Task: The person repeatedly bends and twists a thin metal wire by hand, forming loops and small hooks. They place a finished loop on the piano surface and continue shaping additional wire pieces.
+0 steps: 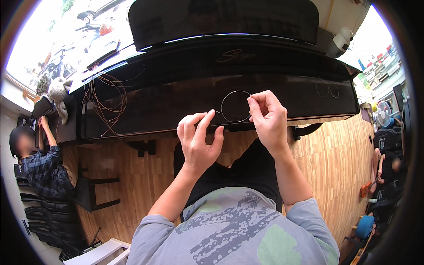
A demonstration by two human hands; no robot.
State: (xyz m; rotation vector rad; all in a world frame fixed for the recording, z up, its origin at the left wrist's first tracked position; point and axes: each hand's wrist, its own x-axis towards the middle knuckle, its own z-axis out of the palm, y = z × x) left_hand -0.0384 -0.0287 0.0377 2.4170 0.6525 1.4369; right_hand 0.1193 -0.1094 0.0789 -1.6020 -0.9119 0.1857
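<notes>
A thin silvery metal string (237, 91), curled into a loop, is held above the glossy black piano lid (172, 104). My right hand (267, 115) pinches the loop's right side between thumb and fingertips. Close to the loop's left side is my left hand (198, 139), thumb and index finger apart. The string's short free end points at the left index fingertip; whether they touch I cannot tell. Several copper-coloured strings (125, 95) lie loosely coiled at the lid's left end. Toward its right end rest more fine loops of string (322, 95).
The piano's raised black panel (221, 22) stands at the back. On the left a person in a plaid shirt (46, 165) sits by a grey plush toy (58, 90) and a black stool (99, 194). At right are another person, an orange guitar (365, 190) and a fan (384, 110).
</notes>
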